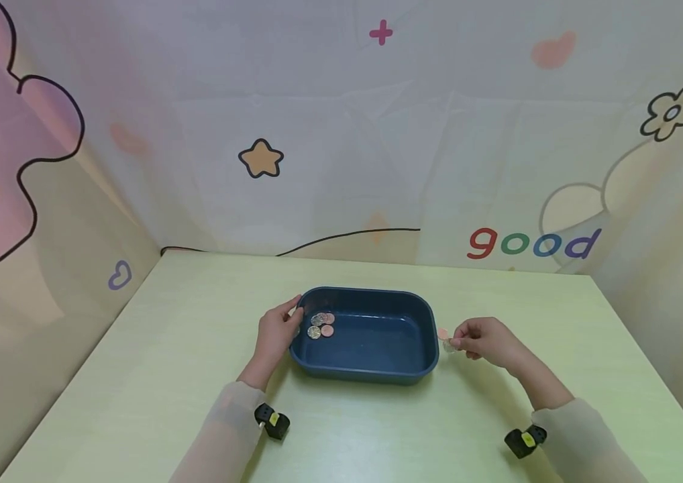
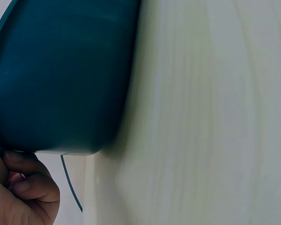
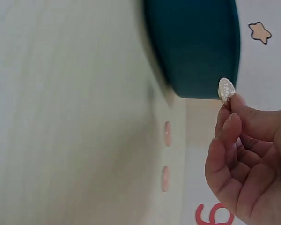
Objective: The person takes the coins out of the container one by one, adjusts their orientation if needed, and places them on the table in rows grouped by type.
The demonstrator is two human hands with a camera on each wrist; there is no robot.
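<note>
A dark blue tray (image 1: 372,373) holds several small discs at its left end, among them a silvery one (image 1: 314,332) and a pink one (image 1: 327,331). The left hand (image 1: 277,332) grips the tray's left rim; in the left wrist view its curled fingers (image 2: 40,187) lie against the tray's end (image 2: 61,84). Just off the tray's right end, the right hand (image 1: 486,342) pinches a silvery disc between thumb and fingertips, and this disc (image 3: 226,89) shows clearly in the right wrist view. Whether the left hand also holds a disc, I cannot tell.
Two pink discs (image 3: 167,134) (image 3: 165,179) are seen beyond the tray in the right wrist view; one pink disc (image 1: 443,333) shows beside the right fingertips in the head view. A pale table (image 1: 136,376) bears the tray, with a printed cloth (image 1: 341,134) behind it.
</note>
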